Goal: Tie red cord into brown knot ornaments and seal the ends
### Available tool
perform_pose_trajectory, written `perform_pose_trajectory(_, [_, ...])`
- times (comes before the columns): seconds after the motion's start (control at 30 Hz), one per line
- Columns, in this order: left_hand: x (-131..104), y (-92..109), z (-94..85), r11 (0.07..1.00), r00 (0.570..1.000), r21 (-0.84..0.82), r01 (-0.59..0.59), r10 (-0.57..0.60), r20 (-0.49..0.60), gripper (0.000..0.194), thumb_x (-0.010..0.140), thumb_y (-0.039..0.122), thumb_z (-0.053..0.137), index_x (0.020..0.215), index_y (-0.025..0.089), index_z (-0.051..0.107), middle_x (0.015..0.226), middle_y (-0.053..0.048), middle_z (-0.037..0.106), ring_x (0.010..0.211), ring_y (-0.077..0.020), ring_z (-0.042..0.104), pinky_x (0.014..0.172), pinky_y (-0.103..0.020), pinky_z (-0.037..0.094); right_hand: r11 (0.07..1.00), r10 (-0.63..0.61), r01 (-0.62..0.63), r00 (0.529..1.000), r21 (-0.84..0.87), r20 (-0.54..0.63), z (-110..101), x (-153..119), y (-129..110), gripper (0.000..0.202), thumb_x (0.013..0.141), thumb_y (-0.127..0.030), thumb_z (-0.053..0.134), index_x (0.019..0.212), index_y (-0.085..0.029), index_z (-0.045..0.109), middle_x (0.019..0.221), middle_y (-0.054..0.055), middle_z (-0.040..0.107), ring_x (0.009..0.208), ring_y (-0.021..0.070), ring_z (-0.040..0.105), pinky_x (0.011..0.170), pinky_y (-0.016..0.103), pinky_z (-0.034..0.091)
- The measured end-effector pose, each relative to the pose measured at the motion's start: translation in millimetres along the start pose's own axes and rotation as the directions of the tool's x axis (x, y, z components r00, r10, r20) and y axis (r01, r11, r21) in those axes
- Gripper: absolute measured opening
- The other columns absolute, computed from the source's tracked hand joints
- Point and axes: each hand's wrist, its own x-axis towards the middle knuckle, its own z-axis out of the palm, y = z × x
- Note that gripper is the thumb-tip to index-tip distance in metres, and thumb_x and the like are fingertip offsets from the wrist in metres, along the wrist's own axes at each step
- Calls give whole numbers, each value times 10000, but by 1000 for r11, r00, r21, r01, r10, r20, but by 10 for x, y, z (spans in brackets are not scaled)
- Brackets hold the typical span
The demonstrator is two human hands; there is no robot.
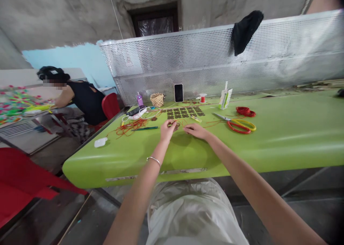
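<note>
Over the green table, my left hand is closed in a pinch on a small brown piece with thin red-orange cord at it. The cord loops across the gap to my right hand, whose fingertips are pressed together on it. Just beyond both hands lie rows of small brown flower-shaped pieces. A small yellowish tool rests beside them. To the left is a tangle of red-orange cord, with a dark green pen-like stick touching its edge.
Scissors and a red cord bundle lie at right. A phone, a woven basket, a red spool and a carton stand along the perforated metal screen. A white case sits left. Another person sits farther left.
</note>
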Motion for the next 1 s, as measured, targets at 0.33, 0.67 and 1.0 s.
perform_pose_trajectory(0.33, [17,-28,11,998,997,40,-52,49,53,157,670,193,704,767,151,589,777,-14,653,694,-156,666,681,-304,557,993,16,-36,986,115,169,60,21,32,400,857,-534,381,648,-195,425,618,-29,423,539,110,380,548,259,319])
perform_pose_trajectory(0.67, [26,-38,5,996,994,53,-71,67,88,148,680,193,698,775,151,592,740,-6,645,647,-142,656,681,-310,560,984,45,-71,986,162,160,39,7,-29,435,821,-585,413,636,-191,424,616,-30,406,542,105,359,540,262,295])
perform_pose_trajectory(1.0, [27,-50,-5,995,995,56,-78,74,62,131,694,180,684,779,148,589,767,-12,645,691,-149,669,673,-299,568,980,63,-91,986,177,154,32,-9,-17,438,824,-587,415,646,-187,427,616,-37,394,530,101,347,521,255,269])
